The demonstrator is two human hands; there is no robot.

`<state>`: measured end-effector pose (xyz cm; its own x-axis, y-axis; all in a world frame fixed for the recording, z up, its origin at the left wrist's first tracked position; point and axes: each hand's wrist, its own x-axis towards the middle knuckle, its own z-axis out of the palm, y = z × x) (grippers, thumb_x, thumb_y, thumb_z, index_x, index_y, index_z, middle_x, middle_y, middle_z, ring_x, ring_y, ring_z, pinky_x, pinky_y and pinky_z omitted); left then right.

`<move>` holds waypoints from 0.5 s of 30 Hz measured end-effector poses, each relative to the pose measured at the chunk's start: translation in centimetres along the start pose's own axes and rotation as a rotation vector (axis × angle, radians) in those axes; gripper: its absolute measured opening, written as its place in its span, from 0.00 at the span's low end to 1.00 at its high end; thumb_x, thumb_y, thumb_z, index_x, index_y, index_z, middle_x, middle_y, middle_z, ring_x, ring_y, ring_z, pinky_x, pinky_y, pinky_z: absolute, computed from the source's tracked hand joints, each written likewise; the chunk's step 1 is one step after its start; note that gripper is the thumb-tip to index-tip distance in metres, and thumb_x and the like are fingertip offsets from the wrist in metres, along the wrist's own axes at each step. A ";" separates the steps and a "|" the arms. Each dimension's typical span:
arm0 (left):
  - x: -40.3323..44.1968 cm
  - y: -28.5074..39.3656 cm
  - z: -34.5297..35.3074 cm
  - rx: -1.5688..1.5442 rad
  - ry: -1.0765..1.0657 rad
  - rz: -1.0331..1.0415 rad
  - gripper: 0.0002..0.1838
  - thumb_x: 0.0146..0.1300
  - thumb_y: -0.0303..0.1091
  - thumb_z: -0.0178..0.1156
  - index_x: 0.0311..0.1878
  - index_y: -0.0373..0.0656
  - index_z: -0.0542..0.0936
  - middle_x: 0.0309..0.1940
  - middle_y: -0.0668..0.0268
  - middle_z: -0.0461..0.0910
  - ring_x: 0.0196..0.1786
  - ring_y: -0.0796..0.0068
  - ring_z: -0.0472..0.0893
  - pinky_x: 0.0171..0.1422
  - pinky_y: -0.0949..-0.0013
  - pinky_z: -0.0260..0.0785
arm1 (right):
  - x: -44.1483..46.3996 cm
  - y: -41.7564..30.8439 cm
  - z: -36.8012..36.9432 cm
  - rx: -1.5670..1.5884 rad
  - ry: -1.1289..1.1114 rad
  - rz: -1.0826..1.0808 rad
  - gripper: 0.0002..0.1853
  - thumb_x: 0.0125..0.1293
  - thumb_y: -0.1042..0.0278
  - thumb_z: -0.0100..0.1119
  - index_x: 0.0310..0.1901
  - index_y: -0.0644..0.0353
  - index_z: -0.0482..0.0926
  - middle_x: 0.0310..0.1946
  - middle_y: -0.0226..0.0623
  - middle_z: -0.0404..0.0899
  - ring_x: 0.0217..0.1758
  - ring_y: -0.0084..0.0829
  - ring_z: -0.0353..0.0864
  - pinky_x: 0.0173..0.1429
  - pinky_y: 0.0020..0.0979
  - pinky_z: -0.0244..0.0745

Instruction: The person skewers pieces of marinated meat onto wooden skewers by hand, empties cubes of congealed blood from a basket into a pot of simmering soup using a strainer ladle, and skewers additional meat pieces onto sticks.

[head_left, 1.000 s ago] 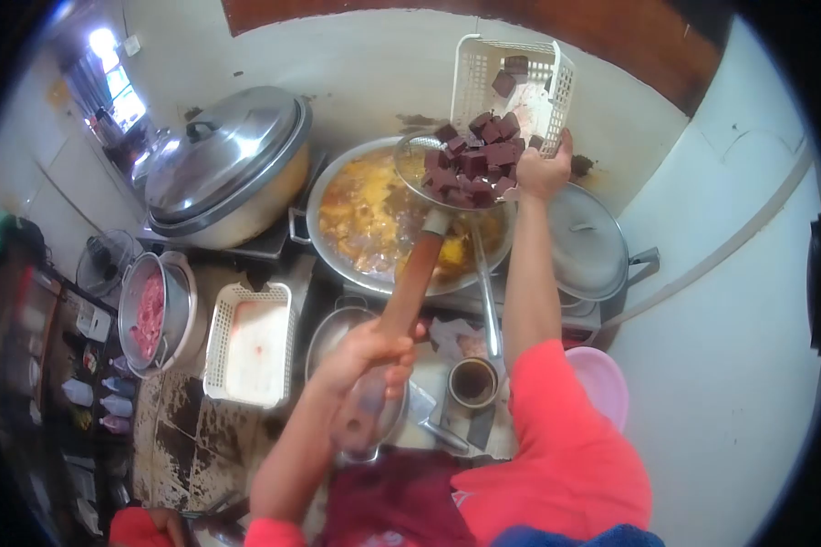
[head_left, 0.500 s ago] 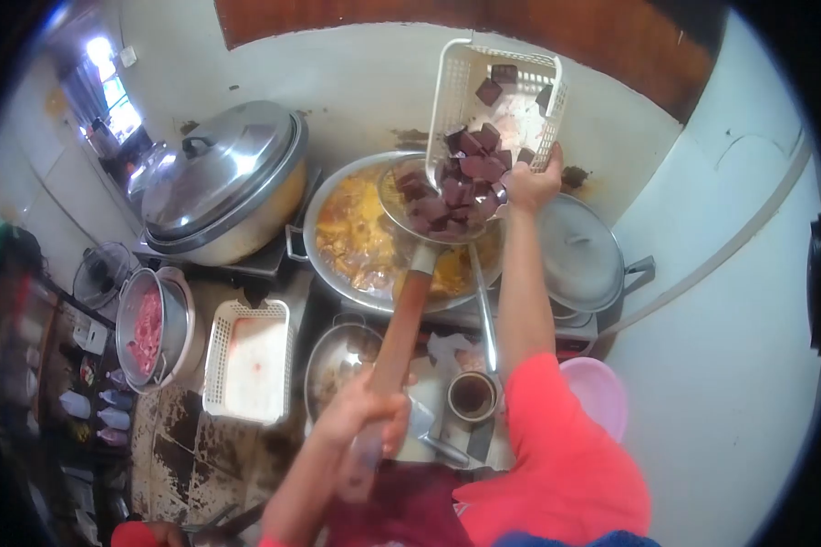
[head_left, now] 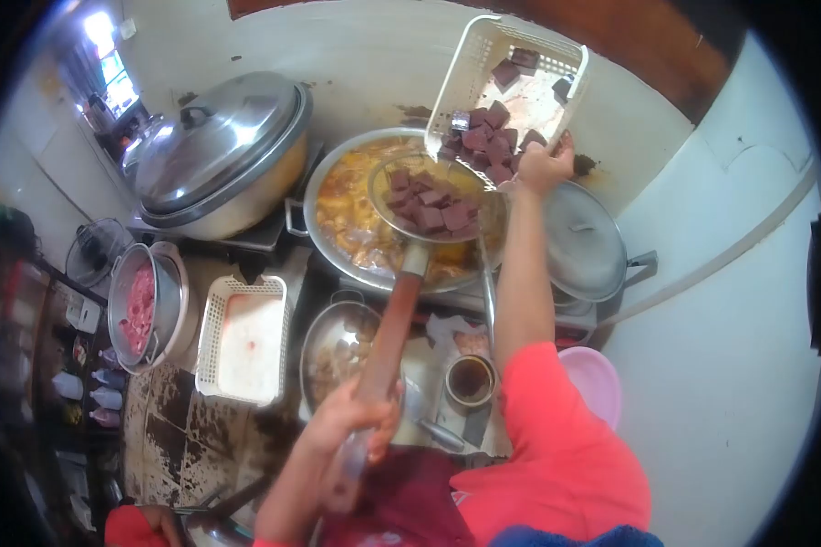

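Note:
My left hand is closed around the long wooden handle of a strainer. Its round wire bowl holds dark reddish-brown blocks, which look like blood curd, above a wide metal pot of yellow-orange stew. Up and to the right, my right hand grips the side of a white plastic basket. That basket tilts toward the strainer, and more dark blocks are heaped at its lower end. A metal utensil handle leans out of the pot beside my right forearm.
Left of the pot stands a large lidded pot. Nearer are a bowl of pinkish raw meat, a second white basket, a metal pan and a dark-filled cup. A lidded pan sits right; a red sleeve shows lower left.
The white basket has lifted slightly up and right, away from the strainer. Its blocks sit apart from those in the strainer, where the pile lies lower and flatter. Both hands keep their hold.

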<state>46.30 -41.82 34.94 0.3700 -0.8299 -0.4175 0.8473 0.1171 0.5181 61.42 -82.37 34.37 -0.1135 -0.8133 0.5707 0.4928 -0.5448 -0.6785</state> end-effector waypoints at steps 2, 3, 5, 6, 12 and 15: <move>-1.0 -0.7 -0.1 0.023 0.008 0.000 0.24 0.52 0.27 0.59 0.51 0.33 0.63 0.21 0.62 0.68 0.14 0.78 0.67 0.14 0.74 0.62 | -0.1 0.3 -0.7 -0.095 -0.043 -0.090 0.27 0.42 0.79 0.50 0.51 0.73 0.71 0.43 0.49 0.78 0.43 0.37 0.80 0.51 0.29 0.71; -1.1 -0.7 0.0 0.040 0.005 0.001 0.24 0.52 0.27 0.59 0.51 0.33 0.63 0.21 0.62 0.68 0.14 0.78 0.67 0.14 0.74 0.62 | 0.2 0.2 -0.9 -0.141 -0.059 -0.143 0.28 0.41 0.79 0.51 0.51 0.73 0.71 0.43 0.49 0.78 0.43 0.38 0.80 0.52 0.29 0.71; -0.4 -0.6 0.2 0.047 0.048 -0.006 0.24 0.51 0.27 0.60 0.51 0.34 0.63 0.20 0.62 0.68 0.13 0.77 0.67 0.14 0.73 0.62 | -1.1 0.1 -1.3 -0.300 -0.081 -0.255 0.29 0.40 0.78 0.51 0.51 0.72 0.71 0.44 0.50 0.78 0.45 0.43 0.79 0.53 0.32 0.70; 0.3 -0.6 0.6 0.037 0.055 0.010 0.24 0.51 0.27 0.60 0.51 0.34 0.63 0.20 0.62 0.68 0.14 0.77 0.67 0.14 0.73 0.62 | -1.9 0.0 -1.3 -0.361 -0.106 -0.303 0.29 0.40 0.78 0.50 0.51 0.72 0.71 0.43 0.51 0.78 0.45 0.44 0.79 0.54 0.32 0.70; -1.2 0.8 2.2 0.088 -0.048 -0.009 0.23 0.54 0.28 0.56 0.51 0.32 0.61 0.17 0.61 0.68 0.18 0.72 0.71 0.21 0.69 0.67 | -2.4 -0.2 -1.5 -0.436 -0.128 -0.277 0.28 0.42 0.82 0.49 0.52 0.75 0.69 0.48 0.48 0.75 0.51 0.36 0.76 0.58 0.30 0.67; -0.7 1.4 2.8 0.089 -0.021 -0.010 0.25 0.53 0.28 0.57 0.52 0.32 0.60 0.18 0.61 0.68 0.17 0.71 0.71 0.21 0.69 0.67 | -1.8 -0.6 -0.3 -0.272 -0.079 -0.290 0.29 0.41 0.78 0.50 0.52 0.74 0.69 0.47 0.51 0.75 0.50 0.44 0.76 0.57 0.32 0.68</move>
<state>46.17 -42.57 38.10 0.3530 -0.8419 -0.4081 0.8135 0.0607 0.5784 61.09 -80.69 33.63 -0.1426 -0.6053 0.7832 0.2027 -0.7923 -0.5754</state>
